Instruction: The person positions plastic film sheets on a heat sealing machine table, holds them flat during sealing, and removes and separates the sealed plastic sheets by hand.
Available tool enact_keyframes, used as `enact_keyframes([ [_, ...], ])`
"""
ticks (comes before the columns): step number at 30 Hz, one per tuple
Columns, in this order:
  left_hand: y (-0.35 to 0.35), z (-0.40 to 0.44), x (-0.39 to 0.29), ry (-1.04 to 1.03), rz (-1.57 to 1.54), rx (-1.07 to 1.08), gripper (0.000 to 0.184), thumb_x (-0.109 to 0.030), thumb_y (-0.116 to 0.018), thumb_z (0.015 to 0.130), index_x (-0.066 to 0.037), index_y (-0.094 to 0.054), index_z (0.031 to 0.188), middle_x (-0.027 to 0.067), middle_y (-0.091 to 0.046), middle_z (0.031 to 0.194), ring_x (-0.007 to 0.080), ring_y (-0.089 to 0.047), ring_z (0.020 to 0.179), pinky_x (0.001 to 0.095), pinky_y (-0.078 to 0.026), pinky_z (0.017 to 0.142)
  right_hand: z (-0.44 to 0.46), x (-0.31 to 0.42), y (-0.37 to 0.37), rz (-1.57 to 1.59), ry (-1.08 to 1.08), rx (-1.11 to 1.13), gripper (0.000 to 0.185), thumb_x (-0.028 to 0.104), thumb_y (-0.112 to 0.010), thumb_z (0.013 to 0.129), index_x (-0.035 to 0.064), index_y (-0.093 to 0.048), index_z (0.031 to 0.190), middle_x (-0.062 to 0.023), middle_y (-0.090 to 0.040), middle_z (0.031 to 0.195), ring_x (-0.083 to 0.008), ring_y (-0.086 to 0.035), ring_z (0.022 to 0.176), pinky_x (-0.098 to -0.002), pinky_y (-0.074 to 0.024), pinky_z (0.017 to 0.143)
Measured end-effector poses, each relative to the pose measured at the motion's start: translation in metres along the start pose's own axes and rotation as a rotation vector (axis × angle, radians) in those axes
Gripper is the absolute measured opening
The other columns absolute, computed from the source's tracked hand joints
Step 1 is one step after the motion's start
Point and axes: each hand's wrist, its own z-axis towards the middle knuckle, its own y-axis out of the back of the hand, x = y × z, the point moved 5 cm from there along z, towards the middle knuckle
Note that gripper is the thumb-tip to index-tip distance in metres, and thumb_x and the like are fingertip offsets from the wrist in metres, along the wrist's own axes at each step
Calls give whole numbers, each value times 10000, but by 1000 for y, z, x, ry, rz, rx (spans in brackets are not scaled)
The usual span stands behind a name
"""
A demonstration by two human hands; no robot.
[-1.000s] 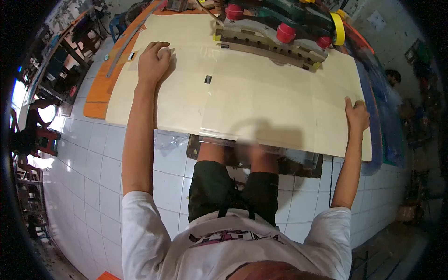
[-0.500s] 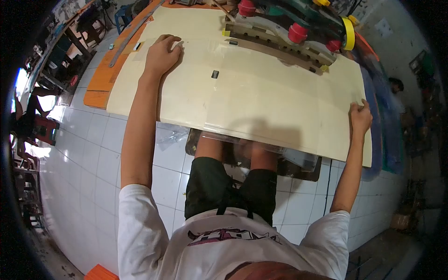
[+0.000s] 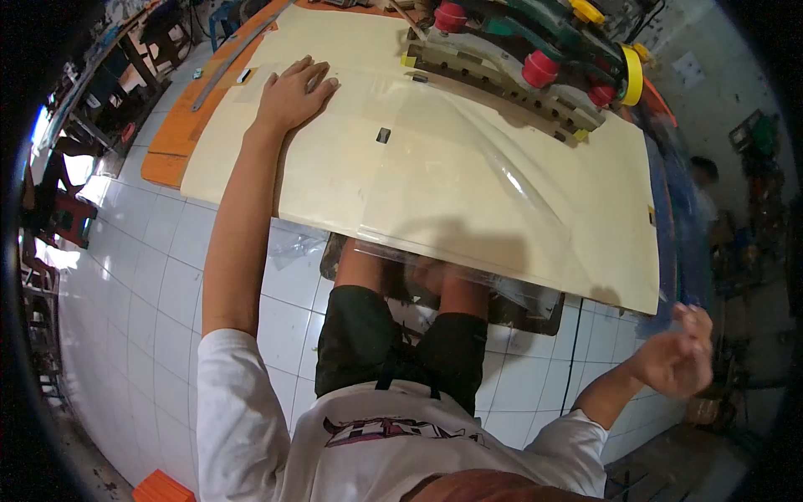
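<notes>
Right hand [image 3: 676,356] blurry, can't tell its grip, green machine [image 3: 562,38] cut off, three red knobs [image 3: 540,69], left hand [image 3: 291,96] spread on yellow sheet [image 3: 452,180].

The person had two hands, one left hand [image 3: 297,94] and one right hand [image 3: 676,358], and two legs [image 3: 358,264]. There was one big pale sheet [image 3: 468,180] with five small dark bits [image 3: 383,135] on it or by it. One big machine [image 3: 510,42] had three red knobs [image 3: 540,69]. There was one long metal strip [image 3: 224,74], one blue stool [image 3: 224,20] and at least one other person [image 3: 704,172].
</notes>
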Motion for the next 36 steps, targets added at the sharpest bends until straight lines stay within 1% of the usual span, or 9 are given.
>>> enact_keyframes([
  [6,8,0,-11,-24,-18,78,555,-539,-527,917,-171,-590,1328,118,-471,1457,282,-568,1224,531,-237,1138,10,-70,24,-410,-706,-316,322,86,-655,925,38,-549,1225,-188,-689,924,-222,-669,851,-361,-565,767],
  [10,-1,2,-7,-131,-81,20,532,-530,-551,886,-170,-629,1270,131,-533,1393,293,-478,1312,545,-278,1120,-14,-151,16,-726,-931,319,615,326,-729,865,3,-509,1341,-234,-586,1281,-316,-576,1188,-399,-444,996],
  [11,-2,4,-6,-135,-77,19,529,-533,-553,886,-171,-634,1263,133,-532,1395,299,-494,1297,539,-281,1120,-15,-164,5,-750,-720,366,662,358,-726,857,-32,-499,1341,-276,-556,1307,-352,-534,1245,-410,-408,1037],
  [16,4,3,-13,-173,-97,10,485,-438,-605,909,-101,-635,1258,169,-544,1369,365,-549,1219,453,-413,1039,-42,-217,-90,-233,-732,767,716,393,-714,855,-57,-478,1360,-262,-527,1353,-323,-498,1282,-390,-404,1038],
  [19,4,3,-13,-206,-114,-21,475,-416,-632,899,-87,-642,1241,189,-543,1360,390,-545,1213,455,-444,1010,-75,-231,-129,48,-877,923,734,397,-763,802,-37,-508,1336,-219,-602,1220,-289,-557,1180,-357,-447,972],
  [22,9,4,-13,-141,-265,53,468,-398,-643,894,-68,-646,1226,210,-546,1349,389,-546,1213,443,-455,1002,-78,-225,-152,26,-635,1227,719,380,-820,727,-28,-552,1256,-157,-635,1001,-245,-612,957,-336,-497,833],
  [27,12,4,-18,-229,-161,15,474,-369,-650,891,-35,-634,1227,224,-528,1365,373,-555,1211,417,-501,965,-76,-217,-162,64,-870,1419,591,174,-881,652,10,-558,1118,5,-525,762,-107,-494,696,-264,-422,628],
  [34,12,6,-17,-189,-470,32,414,-289,-652,896,-24,-639,1214,210,-588,1275,370,-564,1194,435,-462,992,-82,-211,-155,235,-947,1367,357,151,-822,713,13,-617,970,15,-499,700,-92,-491,685,-259,-416,621],
  [36,24,3,-27,-287,-410,27,410,-230,-632,907,-28,-601,1262,192,-566,1300,349,-546,1225,433,-443,1022,-61,-195,-140,157,-628,1054,226,152,-757,770,21,-646,918,-77,-607,734,-161,-574,666,-288,-444,607],
])
